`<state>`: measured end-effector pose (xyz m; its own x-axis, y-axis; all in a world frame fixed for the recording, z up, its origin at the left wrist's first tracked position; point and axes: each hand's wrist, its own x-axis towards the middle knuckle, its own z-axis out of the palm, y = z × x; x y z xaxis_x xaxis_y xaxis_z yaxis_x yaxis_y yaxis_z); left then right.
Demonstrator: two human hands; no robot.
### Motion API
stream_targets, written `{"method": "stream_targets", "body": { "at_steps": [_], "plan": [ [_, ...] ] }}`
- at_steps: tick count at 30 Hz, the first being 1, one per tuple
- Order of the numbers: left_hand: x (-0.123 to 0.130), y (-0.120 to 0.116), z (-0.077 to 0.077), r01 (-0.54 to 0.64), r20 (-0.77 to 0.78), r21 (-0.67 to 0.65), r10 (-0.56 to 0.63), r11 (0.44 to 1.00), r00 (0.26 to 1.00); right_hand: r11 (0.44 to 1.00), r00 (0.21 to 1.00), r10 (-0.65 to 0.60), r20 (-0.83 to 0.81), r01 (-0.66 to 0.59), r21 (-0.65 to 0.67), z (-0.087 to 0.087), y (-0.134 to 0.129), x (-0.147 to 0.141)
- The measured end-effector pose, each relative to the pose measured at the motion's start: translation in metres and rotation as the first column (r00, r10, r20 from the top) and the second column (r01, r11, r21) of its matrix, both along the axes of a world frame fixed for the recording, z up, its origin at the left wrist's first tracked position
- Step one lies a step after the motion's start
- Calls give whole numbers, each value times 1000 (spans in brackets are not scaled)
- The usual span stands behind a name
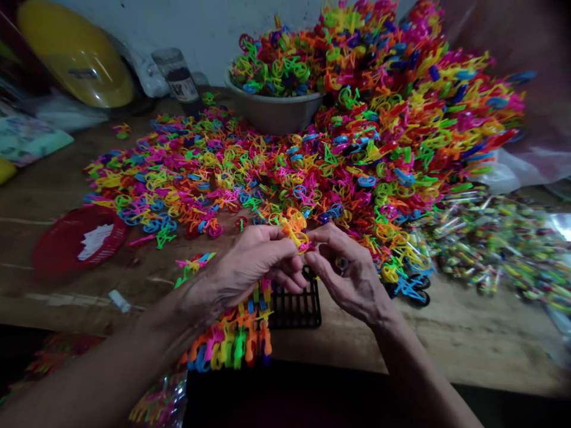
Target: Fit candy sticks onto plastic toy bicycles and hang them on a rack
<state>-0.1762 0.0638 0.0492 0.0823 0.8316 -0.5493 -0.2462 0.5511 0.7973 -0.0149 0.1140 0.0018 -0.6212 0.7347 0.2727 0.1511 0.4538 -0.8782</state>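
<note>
Near the centre, my left hand (263, 255) pinches a small yellow-orange plastic piece (294, 229) between thumb and fingers. My right hand (345, 267) meets it from the right, its thumb and forefinger closed at a small pink part (305, 246) beside the yellow piece. Below the hands lies a black slotted rack (297, 309). Rows of colourful plastic pieces (232, 339) stand at its left, partly hidden by my left hand and forearm. Behind the hands spreads a large heap of bright plastic pieces (250, 160).
A grey bowl (279, 113) full of pieces stands at the back. A red basket (57, 241) with white paper lies left, near a jar (178, 83) and a yellow helmet (80, 59). Small clear-and-coloured items (495, 244) are piled at the right of the wooden table (401, 356).
</note>
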Motion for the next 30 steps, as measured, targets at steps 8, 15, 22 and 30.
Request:
{"method": "stream_targets", "body": {
  "at_steps": [8,15,22,30],
  "plan": [
    [0,2,3,-9,74,-29,12,1000,997,986,980,-141,-143,153,74,-10,-10,-8],
    [-8,2,-4,87,39,-98,-84,991,996,992,994,-7,-109,21,126,-7,4,2],
    [-1,4,-5,70,-14,-124,-73,990,997,971,995,-89,-50,98,219,-10,-2,0],
    [5,8,-1,54,-26,-99,-57,994,998,938,970,-218,110,177,300,4,-11,0]
  ]
}}
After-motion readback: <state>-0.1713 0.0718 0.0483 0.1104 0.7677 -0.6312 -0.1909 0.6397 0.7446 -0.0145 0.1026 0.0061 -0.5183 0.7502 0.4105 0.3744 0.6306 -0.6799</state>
